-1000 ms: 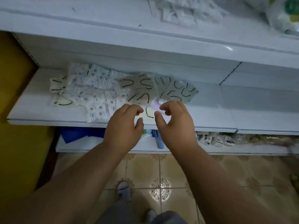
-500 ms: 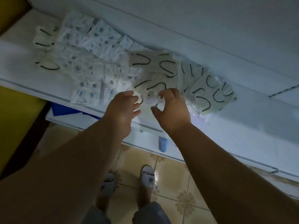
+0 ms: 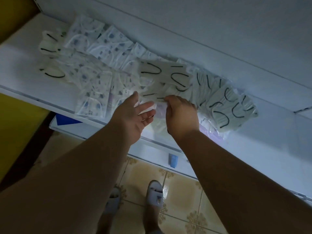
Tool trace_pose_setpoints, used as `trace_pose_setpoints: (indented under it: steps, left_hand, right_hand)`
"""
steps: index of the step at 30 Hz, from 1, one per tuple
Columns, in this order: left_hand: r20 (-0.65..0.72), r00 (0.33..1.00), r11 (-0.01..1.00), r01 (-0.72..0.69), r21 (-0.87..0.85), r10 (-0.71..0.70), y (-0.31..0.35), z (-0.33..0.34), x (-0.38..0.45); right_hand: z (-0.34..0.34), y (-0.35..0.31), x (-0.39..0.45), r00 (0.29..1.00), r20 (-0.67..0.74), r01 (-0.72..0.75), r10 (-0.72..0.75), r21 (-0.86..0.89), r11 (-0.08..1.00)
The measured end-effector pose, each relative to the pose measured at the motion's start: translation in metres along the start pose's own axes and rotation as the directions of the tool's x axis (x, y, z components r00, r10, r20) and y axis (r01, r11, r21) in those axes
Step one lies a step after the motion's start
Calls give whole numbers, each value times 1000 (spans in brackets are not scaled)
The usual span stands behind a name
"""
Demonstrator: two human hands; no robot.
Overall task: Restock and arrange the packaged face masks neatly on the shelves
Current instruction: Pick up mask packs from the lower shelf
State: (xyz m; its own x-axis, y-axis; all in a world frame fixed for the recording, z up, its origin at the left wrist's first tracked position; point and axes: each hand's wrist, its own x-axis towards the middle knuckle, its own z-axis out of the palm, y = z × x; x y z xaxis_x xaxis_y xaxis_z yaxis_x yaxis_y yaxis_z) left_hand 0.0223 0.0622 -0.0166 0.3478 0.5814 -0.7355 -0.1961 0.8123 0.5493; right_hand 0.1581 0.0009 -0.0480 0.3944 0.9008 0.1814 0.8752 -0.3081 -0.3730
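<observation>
Several clear-wrapped face masks lie in an overlapping row on the white shelf [image 3: 23, 68]. Patterned masks [image 3: 94, 85] fill the left part, and white masks with black ear loops [image 3: 226, 107] spread to the right. At the shelf's front edge my right hand [image 3: 181, 115] curls its fingers round a pale mask packet [image 3: 159, 109], knuckles up. My left hand [image 3: 135, 114] is just left of it, palm turned up and fingers straight, touching the same packet's edge. One white mask [image 3: 164, 75] with black loops lies just behind both hands.
The shelf above [image 3: 219, 22] overhangs the row closely. A lower shelf holds a blue-and-white box [image 3: 67, 120] and a small blue tag [image 3: 173, 160]. A yellow wall [image 3: 18, 125] stands at the left. My slippered feet [image 3: 155, 193] are on the tiled floor.
The view has tilted and moved closer to the shelf. My left hand has uncurled and turned palm up. My right hand has stayed curled on the packet at the front edge.
</observation>
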Motion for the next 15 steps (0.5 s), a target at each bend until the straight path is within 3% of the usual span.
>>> trace_pose_setpoints:
  steps: [5, 8, 11, 13, 15]
  left_hand:
    - [89, 992, 994, 92, -56, -86, 0, -14, 6]
    - [158, 985, 994, 77, -82, -63, 3, -19, 3]
    - [199, 979, 995, 65, -74, -49, 2, -26, 2]
    - [216, 975, 992, 72, -105, -48, -1, -25, 2]
    - [96, 995, 995, 41, -95, -31, -2, -24, 7]
  right_hand:
    - [-1, -12, -21, 991, 47, 107, -125, 273, 956]
    - [-2, -13, -20, 970, 133, 137, -203, 391, 910]
    - [-3, -12, -8, 948, 131, 193, -290, 489, 851]
    - [-2, -15, 5, 957, 110, 173, -267, 521, 836]
    - [0, -16, 24, 983, 63, 130, -173, 428, 895]
